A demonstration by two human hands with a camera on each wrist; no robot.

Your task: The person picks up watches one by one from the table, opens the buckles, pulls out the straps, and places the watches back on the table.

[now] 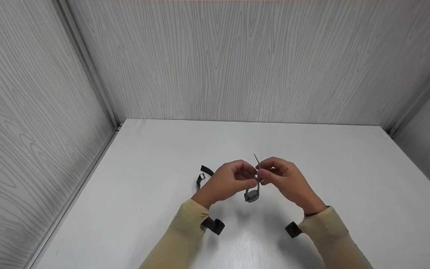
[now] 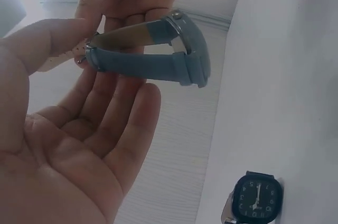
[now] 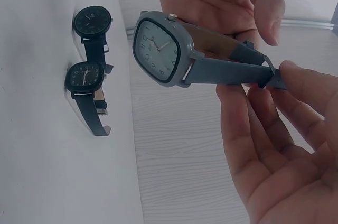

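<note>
Between both hands, above the table, hangs a grey-blue wristwatch (image 1: 252, 195) with its case lowest and its strap closed into a loop. My left hand (image 1: 228, 179) pinches the strap near the metal buckle (image 2: 90, 50) between thumb and fingers. From the other side, my right hand (image 1: 284, 177) pinches the strap end (image 3: 277, 80) with its thumb and fingertips. The strap's tip sticks up past the fingers in the head view. Numerals and hands show on the pale dial (image 3: 157, 49) in the right wrist view.
On the white table (image 1: 162, 149) lie two dark watches, a round one (image 3: 93, 21) and a squarish one (image 3: 84, 77). The left hand and forearm partly cover them in the head view. Wood-grain panels (image 1: 215, 59) stand behind and at both sides.
</note>
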